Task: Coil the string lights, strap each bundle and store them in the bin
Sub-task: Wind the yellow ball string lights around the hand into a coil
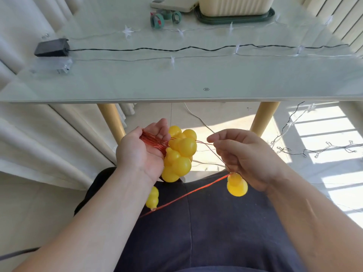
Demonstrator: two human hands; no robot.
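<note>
Over my lap, my left hand holds a coil of red wire across its palm, with a cluster of yellow gourd-shaped lights bunched against the fingers. My right hand pinches the same red wire to the right of the cluster; one yellow gourd hangs below that hand. Another gourd dangles under my left wrist, and a red strand runs across my lap. The cream bin stands on a green lid at the table's far edge.
On the glass table lie a black battery box with a dark wire, a clear battery box with star lights, green strap rolls and a white power bank. More light strings trail on the floor at right.
</note>
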